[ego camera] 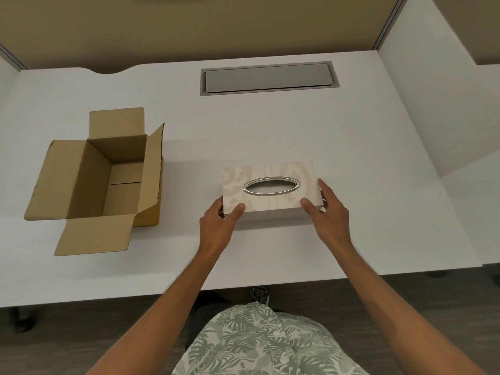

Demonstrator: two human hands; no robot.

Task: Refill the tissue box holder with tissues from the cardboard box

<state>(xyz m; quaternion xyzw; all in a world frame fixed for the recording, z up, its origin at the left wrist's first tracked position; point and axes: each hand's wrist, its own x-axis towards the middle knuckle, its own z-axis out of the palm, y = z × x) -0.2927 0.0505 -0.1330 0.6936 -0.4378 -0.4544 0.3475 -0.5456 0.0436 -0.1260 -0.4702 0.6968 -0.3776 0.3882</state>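
Note:
A pale, patterned tissue box holder with a silver oval slot sits in the middle of the white desk. My left hand grips its near left corner, thumb on top. My right hand grips its near right corner and right side, thumb on top. To the left stands the brown cardboard box, flaps open; its inside looks bare, with no tissues showing. No tissue pokes out of the holder's slot.
A grey cable hatch is set into the white desk behind the holder. Partition walls rise at the back and right. The desk's front edge runs just above my patterned shirt.

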